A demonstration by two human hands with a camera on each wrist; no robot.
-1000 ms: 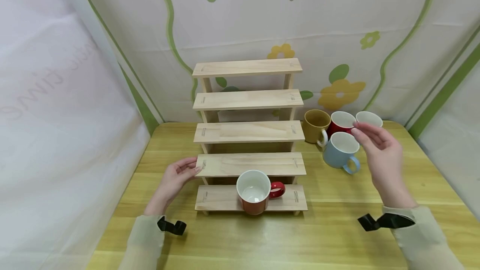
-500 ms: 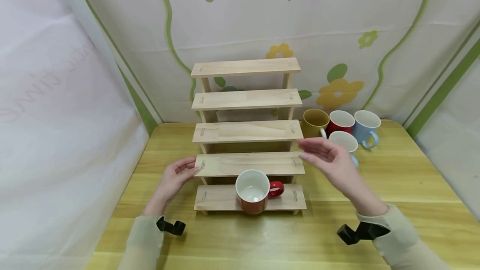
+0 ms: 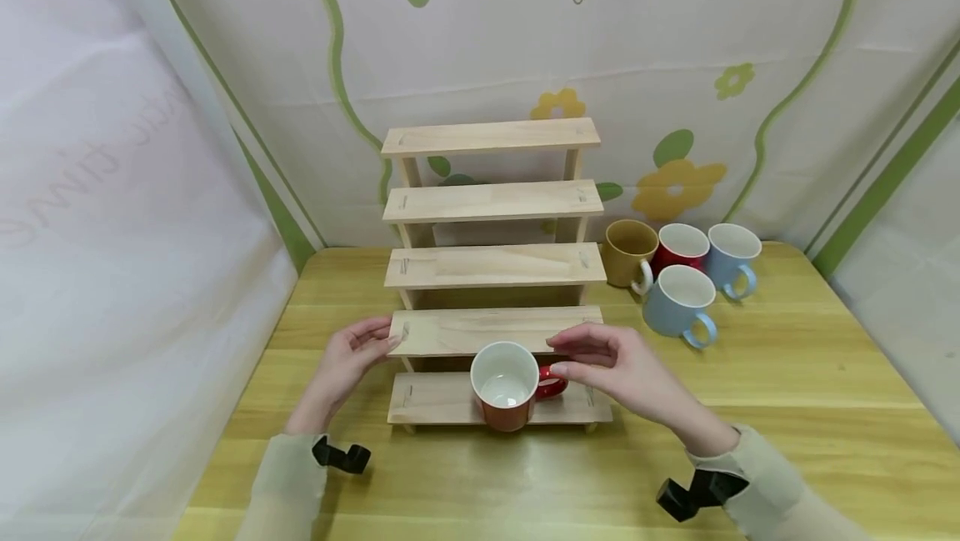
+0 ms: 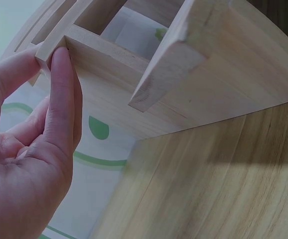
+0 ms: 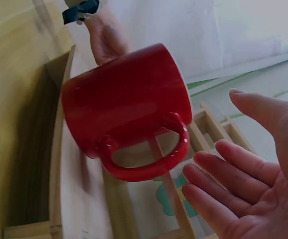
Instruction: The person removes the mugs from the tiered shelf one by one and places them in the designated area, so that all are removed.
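A red mug point(image 3: 507, 416) with a white inside stands on the lowest step of a tiered wooden rack point(image 3: 495, 266), its red handle pointing right. My right hand point(image 3: 611, 366) is beside that handle, thumb and fingers spread apart. In the right wrist view a gap shows between the fingers point(image 5: 228, 174) and the red mug point(image 5: 129, 99). My left hand point(image 3: 352, 366) pinches the left end of the second step from the bottom. The left wrist view shows its thumb and fingers point(image 4: 62, 94) on either side of the board's edge.
Right of the rack, a mustard mug point(image 3: 628, 253), another red mug point(image 3: 678, 249) and two light blue mugs point(image 3: 678, 303) stand close together on the wooden table point(image 3: 810, 374). A patterned white cloth point(image 3: 480, 41) hangs behind the rack.
My right hand has come from above the grouped mugs, moving left and down to the red mug's handle. My left hand has stayed at the rack. The red mug has not moved.
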